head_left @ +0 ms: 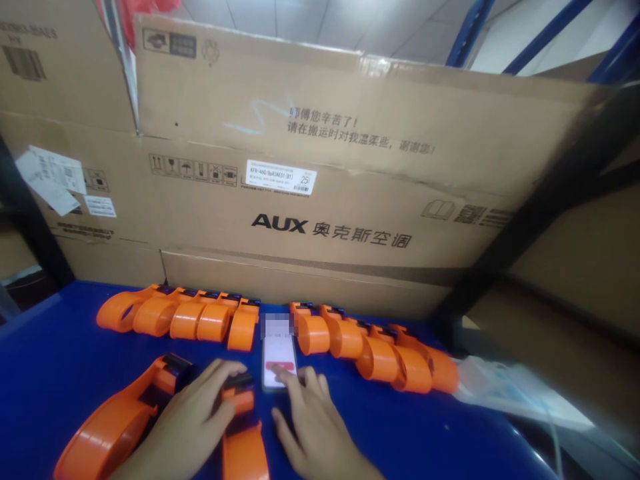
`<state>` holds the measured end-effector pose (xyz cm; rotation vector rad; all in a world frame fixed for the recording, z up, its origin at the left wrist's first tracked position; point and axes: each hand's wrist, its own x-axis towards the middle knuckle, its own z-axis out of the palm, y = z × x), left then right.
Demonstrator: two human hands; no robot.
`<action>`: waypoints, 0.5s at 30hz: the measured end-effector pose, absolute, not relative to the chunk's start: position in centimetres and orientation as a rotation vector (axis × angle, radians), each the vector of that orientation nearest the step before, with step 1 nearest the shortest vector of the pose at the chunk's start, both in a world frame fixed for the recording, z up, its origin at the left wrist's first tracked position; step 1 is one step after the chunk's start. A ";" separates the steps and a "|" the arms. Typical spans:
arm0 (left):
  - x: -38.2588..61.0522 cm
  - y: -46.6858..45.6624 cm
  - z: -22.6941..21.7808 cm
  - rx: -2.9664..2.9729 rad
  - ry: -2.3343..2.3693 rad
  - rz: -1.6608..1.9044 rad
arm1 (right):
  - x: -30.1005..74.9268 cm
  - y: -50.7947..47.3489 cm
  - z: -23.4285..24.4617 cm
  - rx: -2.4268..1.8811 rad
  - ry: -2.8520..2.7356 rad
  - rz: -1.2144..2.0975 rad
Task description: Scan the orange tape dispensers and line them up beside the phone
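My left hand (197, 407) is closed round the dark top end of an orange tape dispenser (245, 453) at the bottom middle; its lower part runs out of the picture. Left of that hand lies another orange tape dispenser (107, 427), partly behind my wrist. My right hand (315, 420) holds nothing. Its index finger reaches onto the red button on the lit screen of a phone (278, 350), with the thumb apart. The phone lies upright-facing between two rows of tape dispensers, and its top part is blurred out.
Several orange tape dispensers (173, 317) stand at the back left, and several more (380, 357) run along the right. All rest on a blue surface (35, 347). Behind stands printed cardboard (350, 193). A dark post (510, 227) and clear plastic (493, 380) are at the right.
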<state>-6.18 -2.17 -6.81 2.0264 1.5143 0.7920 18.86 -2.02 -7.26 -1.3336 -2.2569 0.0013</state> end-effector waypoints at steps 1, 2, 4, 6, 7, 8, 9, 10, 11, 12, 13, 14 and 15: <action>-6.2 -2.2 -6.8 2.026 1.515 0.796 | 18.8 -2.0 -7.4 -1.331 -2.257 -0.006; -6.2 -2.2 -6.8 2.026 1.516 0.799 | 18.7 -1.9 -7.5 -1.328 -2.257 -0.011; -6.2 -2.2 -6.8 2.023 1.518 0.795 | 18.5 -2.0 -7.5 -1.321 -2.256 -0.018; -6.2 -2.2 -6.7 2.021 1.521 0.780 | 18.4 -2.1 -7.4 -1.307 -2.257 -0.005; -6.2 -2.2 -6.7 2.019 1.522 0.773 | 18.4 -2.2 -7.2 -1.296 -2.260 0.014; -6.2 -2.3 -6.7 2.017 1.525 0.768 | 18.5 -2.3 -7.0 -1.282 -2.266 0.044; -6.2 -2.3 -6.6 2.014 1.527 0.765 | 18.6 -2.4 -6.8 -1.271 -2.268 0.081; -6.2 -2.3 -6.6 2.010 1.529 0.764 | 18.8 -2.5 -6.6 -1.267 -2.256 0.117; -6.2 -2.3 -6.5 2.008 1.527 0.762 | 19.1 -2.5 -6.4 -1.269 -2.228 0.150; -6.3 -2.3 -6.5 2.009 1.523 0.758 | 19.4 -2.5 -6.2 -1.276 -2.186 0.178; -6.3 -2.3 -6.4 2.013 1.517 0.754 | 19.7 -2.5 -6.0 -1.284 -2.136 0.203; -6.3 -2.3 -6.4 2.018 1.510 0.749 | 20.0 -2.4 -5.9 -1.290 -2.089 0.227; -6.3 -2.3 -6.4 2.024 1.502 0.747 | 20.4 -2.3 -5.8 -1.296 -2.048 0.249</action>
